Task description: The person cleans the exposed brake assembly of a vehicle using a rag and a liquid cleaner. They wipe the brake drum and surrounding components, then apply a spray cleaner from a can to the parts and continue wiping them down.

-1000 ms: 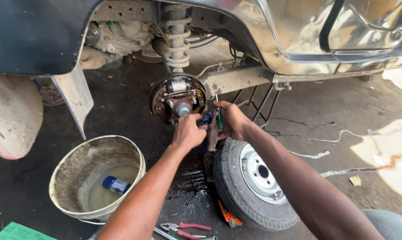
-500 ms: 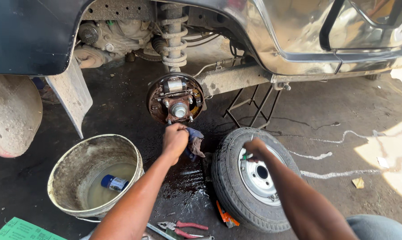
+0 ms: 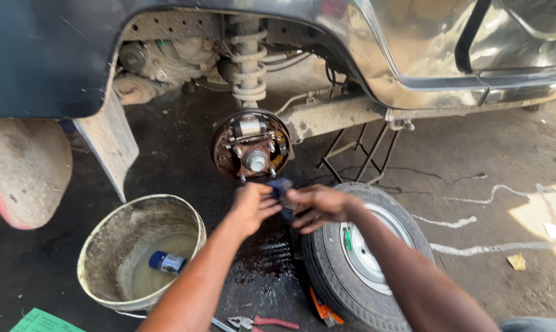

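Both hands together just below the brake hub (image 3: pixel 251 146), over a dark wet patch (image 3: pixel 265 258) on the ground. Left hand (image 3: pixel 253 206) curled, fingers closed around the near side of a small dark blue rag (image 3: pixel 282 187). Right hand (image 3: pixel 318 205) touching the same rag from the other side, fingers half bent and pressed on the cloth; whether pinching or only resting, cannot tell. Rag itself mostly hidden between the two hands, only its upper edge showing directly beneath the brake hub, close to it but apart.

Brake hub bare, rusty backing plate with shoes, springs and centre spindle exposed, wheel off. Above the hub, a coil spring strut (image 3: pixel 248 58) inside the wheel arch. Right of the hub, a dusty axle beam (image 3: pixel 333 114) resting on a black metal stand (image 3: pixel 358 154). Below and right of the hub, a removed wheel (image 3: pixel 364 252) lying flat with a white steel rim, under the right forearm. Below and left of the hub, a dirty bucket (image 3: pixel 106 246) with murky liquid and a small blue can (image 3: pixel 167 262) lying in it. Well below the hub, red-handled pliers (image 3: pixel 262 321) at the bottom edge of the view.
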